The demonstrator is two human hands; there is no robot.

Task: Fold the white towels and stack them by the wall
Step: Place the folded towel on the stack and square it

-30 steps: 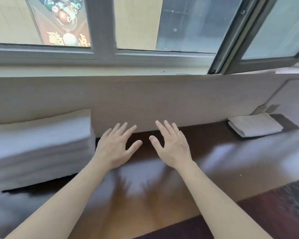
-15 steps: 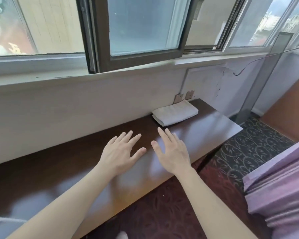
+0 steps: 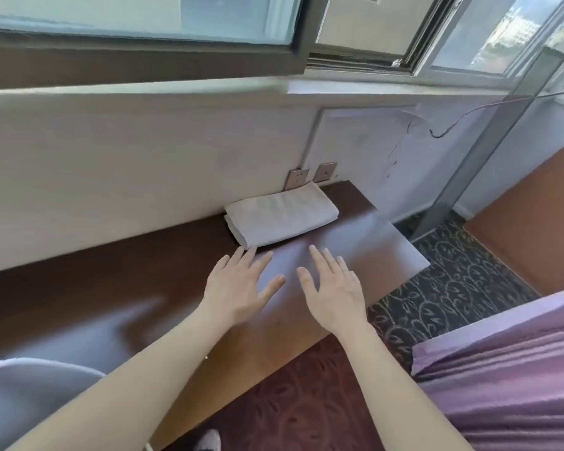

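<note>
A person leans over a dark wooden table [image 3: 79, 288] beneath a window, both hands flat and empty. The left hand [image 3: 238, 288] and right hand [image 3: 334, 291] hover palm-down side by side, a little apart, fingers straight and spread, holding nothing. Whether the palms touch the tabletop cannot be told.

A second ago the view faced a tall stack of white towels at the table's left end. It has since swung right, the stack has dropped out of sight, and the hands have travelled with it in the same open pose. A single folded white towel [image 3: 280, 218] that sat far off at the right end now lies just ahead of them. It rests on the table against the wall [image 3: 144, 157], below two sockets [image 3: 298, 178], and the left hand's fingertips are just beside its near corner.

The shift suggests the person has left the large stack and is closing on this lone towel — perhaps to carry it over to the others, perhaps to start a second pile here. No unfolded towel shows on the table. A heap of purple fabric [image 3: 502, 385] lies at lower right above the patterned carpet [image 3: 453, 288] — whether it belongs to the job is unclear.
</note>
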